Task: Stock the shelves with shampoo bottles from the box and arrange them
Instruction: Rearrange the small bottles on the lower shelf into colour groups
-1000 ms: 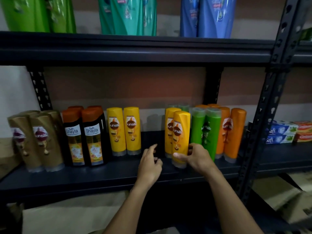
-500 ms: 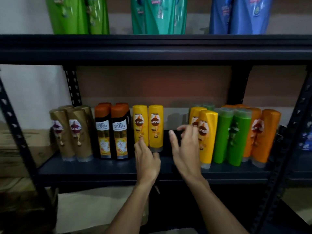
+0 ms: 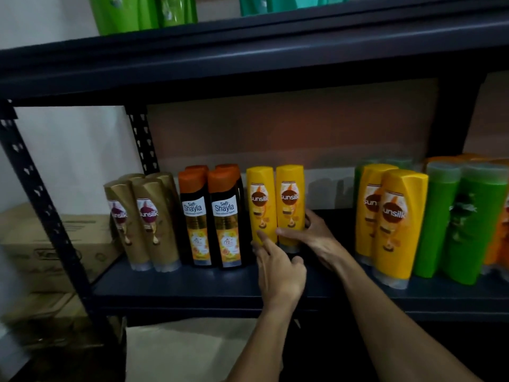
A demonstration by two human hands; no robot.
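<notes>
Fully upright: yellow bottle [image 3: 290,202], label forward.

2 bare forearms show, each uncovered from the wrist down to the frame's edge at 6 o'clock (the light is dim and detail soft). The left hand [image 3: 281,274] lies just below centre, the right hand [image 3: 316,239] toward 3 o'clock of it. The forearms are lean, the fingers [image 3: 264,239] slim.

One wide-angle camera, worn on the head, faces forward and slightly down at the middle shelf [image 3: 179,282] from close by. The yellow bottles [image 3: 289,199] sit centre; the upper shelf [image 3: 248,64] crosses the top, a post [image 3: 41,205] slants at near left.
</notes>
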